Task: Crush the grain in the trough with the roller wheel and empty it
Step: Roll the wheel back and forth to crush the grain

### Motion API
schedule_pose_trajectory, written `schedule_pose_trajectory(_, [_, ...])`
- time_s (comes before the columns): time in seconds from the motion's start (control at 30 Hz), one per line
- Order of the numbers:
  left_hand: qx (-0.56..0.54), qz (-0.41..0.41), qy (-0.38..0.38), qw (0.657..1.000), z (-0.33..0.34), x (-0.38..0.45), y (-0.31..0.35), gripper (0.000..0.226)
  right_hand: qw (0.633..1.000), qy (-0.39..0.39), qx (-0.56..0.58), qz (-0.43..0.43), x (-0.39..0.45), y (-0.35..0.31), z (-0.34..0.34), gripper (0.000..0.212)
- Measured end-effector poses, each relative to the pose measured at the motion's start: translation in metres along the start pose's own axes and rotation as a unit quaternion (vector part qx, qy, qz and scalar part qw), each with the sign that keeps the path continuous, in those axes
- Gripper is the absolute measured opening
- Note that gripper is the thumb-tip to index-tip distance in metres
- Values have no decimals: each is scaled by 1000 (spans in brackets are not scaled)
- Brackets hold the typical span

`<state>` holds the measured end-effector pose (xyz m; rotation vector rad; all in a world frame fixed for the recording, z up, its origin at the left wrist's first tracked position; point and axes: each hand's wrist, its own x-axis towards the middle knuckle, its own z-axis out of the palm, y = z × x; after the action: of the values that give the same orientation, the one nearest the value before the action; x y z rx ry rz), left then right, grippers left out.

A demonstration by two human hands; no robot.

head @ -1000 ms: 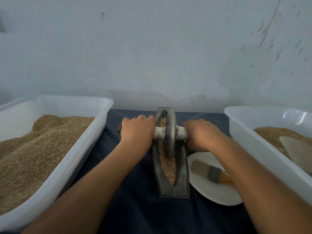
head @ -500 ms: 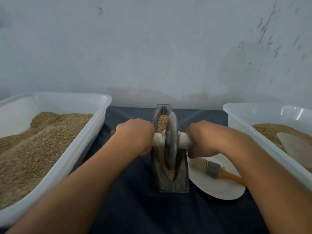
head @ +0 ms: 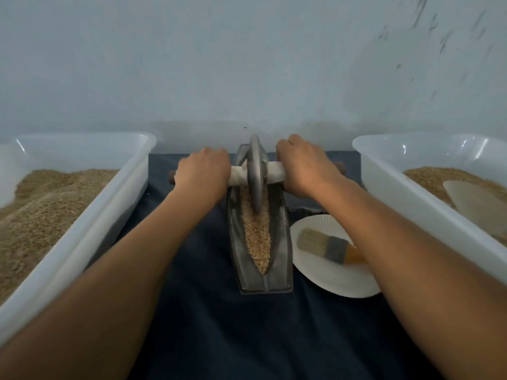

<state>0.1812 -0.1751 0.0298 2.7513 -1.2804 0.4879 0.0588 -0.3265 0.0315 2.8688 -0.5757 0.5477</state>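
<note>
A narrow boat-shaped metal trough (head: 282,259) lies lengthwise on the dark cloth, with tan grain (head: 258,237) along its groove. The grey roller wheel (head: 255,174) stands upright in the trough's far half. Its axle handle (head: 274,174), wrapped in white, crosses the trough. My left hand (head: 203,174) grips the handle left of the wheel. My right hand (head: 304,165) grips it on the right. The handle's brown ends poke out past both fists.
A white tub (head: 90,237) heaped with grain stands at the left. Another white tub (head: 428,204) at the right holds grain and a pale scoop (head: 477,207). A paper plate (head: 329,272) with a brush (head: 326,246) lies right of the trough. A wall rises just behind.
The wheel has rolled from the trough's middle toward its far end, both hands moving away with it. More grain shows in the near half.
</note>
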Motion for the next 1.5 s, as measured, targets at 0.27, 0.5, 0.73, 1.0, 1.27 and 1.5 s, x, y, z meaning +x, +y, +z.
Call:
schedule_pose_trajectory(0.27, [-6, 0, 11, 1000, 5, 12, -2, 22, 996, -50, -61, 49, 13, -5, 0, 26])
schedule_pose_trajectory(0.5, [9, -54, -12, 998, 4, -18, 3, 32, 993, -76, -63, 70, -8, -13, -7, 31])
schedule_pose_trajectory(0.73, [53, -10, 10, 998, -12, -45, 3, 45, 985, -161, -49, 40, -37, -11, -28, 43])
schedule_pose_trajectory(1.0, [43, 9, -22, 999, -17, -65, -13, 36, 991, -103, -81, -17, -60, -11, -39, 31])
schedule_pose_trajectory(1.27, [59, -16, 23, 998, -3, -43, -9, 21, 992, -121, -19, 29, -43, -1, -15, 27])
schedule_pose_trajectory(1.5, [26, -22, 17, 999, 10, -10, -14, 18, 995, -97, -9, 23, -8, 9, -1, 35])
